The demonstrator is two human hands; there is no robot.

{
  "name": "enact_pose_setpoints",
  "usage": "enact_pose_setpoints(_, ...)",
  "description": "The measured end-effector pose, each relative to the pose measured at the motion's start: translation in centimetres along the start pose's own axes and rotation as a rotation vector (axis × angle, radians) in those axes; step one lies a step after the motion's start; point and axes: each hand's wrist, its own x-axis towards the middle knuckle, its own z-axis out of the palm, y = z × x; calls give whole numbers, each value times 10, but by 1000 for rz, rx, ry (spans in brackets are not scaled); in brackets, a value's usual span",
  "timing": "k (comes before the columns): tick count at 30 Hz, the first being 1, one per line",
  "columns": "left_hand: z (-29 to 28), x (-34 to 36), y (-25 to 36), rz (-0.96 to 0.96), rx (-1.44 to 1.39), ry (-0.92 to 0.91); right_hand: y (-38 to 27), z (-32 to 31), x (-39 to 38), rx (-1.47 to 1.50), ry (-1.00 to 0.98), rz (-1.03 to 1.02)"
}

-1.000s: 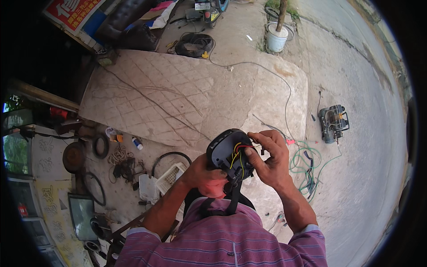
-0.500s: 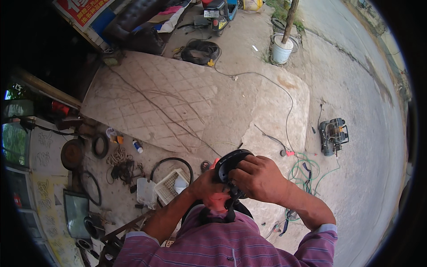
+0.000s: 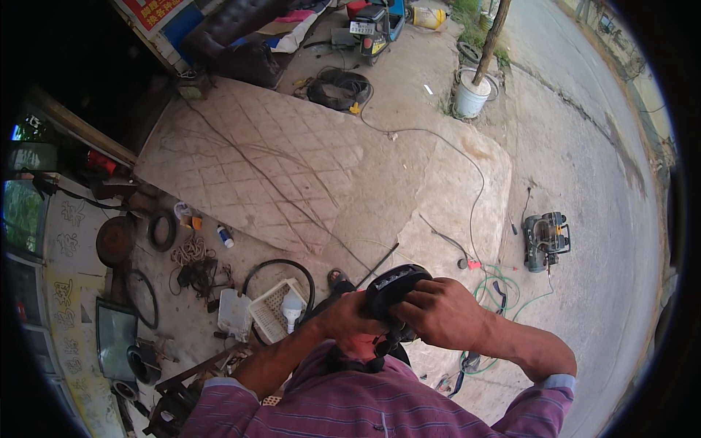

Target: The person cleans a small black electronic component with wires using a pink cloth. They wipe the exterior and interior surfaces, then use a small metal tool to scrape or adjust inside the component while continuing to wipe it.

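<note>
While gripped by left hand [image 3: 346, 315] and right hand [image 3: 447, 314], counts as 1 black housing [image 3: 395, 285], near 1 cream basket [image 3: 269, 312].

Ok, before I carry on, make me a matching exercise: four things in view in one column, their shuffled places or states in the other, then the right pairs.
Things:
1. black housing
2. white bulb
3. compressor
4. bucket

Places or states:
A. has a wooden post standing in it
B. in the cream basket
C. left hand and right hand on it
D. off to the person's right

Pairs: 1-C, 2-B, 3-D, 4-A
</note>
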Motion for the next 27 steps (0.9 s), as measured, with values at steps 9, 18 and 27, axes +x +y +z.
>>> enact_pose_setpoints(9, 2, 8, 6, 153, 207, 93, 0, -1, 1, -53, 153, 96)
enact_pose_setpoints(18, 8, 18, 27, 233, 671, 285, 13, 7, -9, -116, 171, 251)
enact_pose_setpoints(27, -5, 23, 45, 369, 730, 162, 26, -5, 4, -54, 365, 437)
